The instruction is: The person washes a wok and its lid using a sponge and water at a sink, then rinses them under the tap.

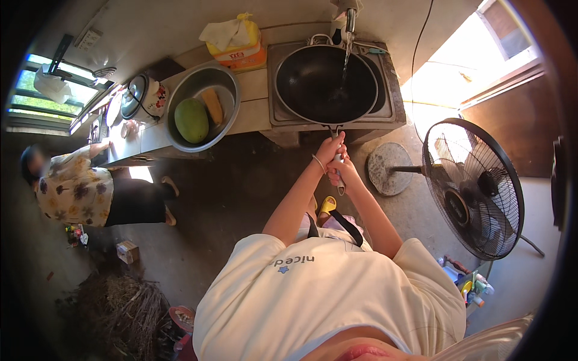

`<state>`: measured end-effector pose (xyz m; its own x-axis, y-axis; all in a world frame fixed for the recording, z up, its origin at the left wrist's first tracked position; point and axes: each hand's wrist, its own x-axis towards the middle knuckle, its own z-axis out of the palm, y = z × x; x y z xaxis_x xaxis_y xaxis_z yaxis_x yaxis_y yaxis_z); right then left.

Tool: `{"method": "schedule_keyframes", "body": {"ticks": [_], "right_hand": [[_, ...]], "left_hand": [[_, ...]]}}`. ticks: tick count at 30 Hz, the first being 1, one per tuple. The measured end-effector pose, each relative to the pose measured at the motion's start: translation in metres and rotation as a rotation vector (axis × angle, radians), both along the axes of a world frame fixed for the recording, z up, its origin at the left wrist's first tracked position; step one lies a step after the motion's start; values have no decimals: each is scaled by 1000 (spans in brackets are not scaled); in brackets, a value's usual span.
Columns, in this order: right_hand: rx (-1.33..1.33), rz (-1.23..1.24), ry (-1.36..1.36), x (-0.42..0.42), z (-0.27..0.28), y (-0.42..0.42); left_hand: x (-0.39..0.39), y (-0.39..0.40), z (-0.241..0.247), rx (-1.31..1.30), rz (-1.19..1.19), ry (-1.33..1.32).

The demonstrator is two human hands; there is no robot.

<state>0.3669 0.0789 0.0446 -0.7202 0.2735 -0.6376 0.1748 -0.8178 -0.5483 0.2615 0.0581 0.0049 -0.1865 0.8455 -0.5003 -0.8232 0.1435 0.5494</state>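
Both of my hands are wrapped around the long handle of a black wok (311, 85). My left hand (331, 148) grips the handle close to the pan and wears a bracelet at the wrist. Nearer my body, my right hand (342, 170) holds the same handle (341, 187), whose end pokes out below. The wok rests over a metal sink (280, 115). From a faucet (351, 20) above, a stream of water (347, 56) falls into the pan.
Left of the sink, a steel basin (234, 94) holds a green melon-like fruit (191, 121) and a tan, elongated piece (212, 106). An orange tissue pack (239, 52) stands behind. A pedestal fan (472, 189) is at right. Another person (76, 187) stands at the counter's far left.
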Motion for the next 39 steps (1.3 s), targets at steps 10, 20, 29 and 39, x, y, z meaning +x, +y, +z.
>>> {"method": "schedule_keyframes", "body": {"ticks": [10,20,29,39], "right_hand": [[-6,18,-107,99,14,-44],[17,3,39,11,-5,-40],[108,-28,-114,68,22,-61],[117,42,9,8,3,-67]], "left_hand": [[104,-47,5,18,6,-140],[12,-44,4,14,55,18],[73,-56,4,38,-83,-68],[8,-72,6,12,45,-14]]}}
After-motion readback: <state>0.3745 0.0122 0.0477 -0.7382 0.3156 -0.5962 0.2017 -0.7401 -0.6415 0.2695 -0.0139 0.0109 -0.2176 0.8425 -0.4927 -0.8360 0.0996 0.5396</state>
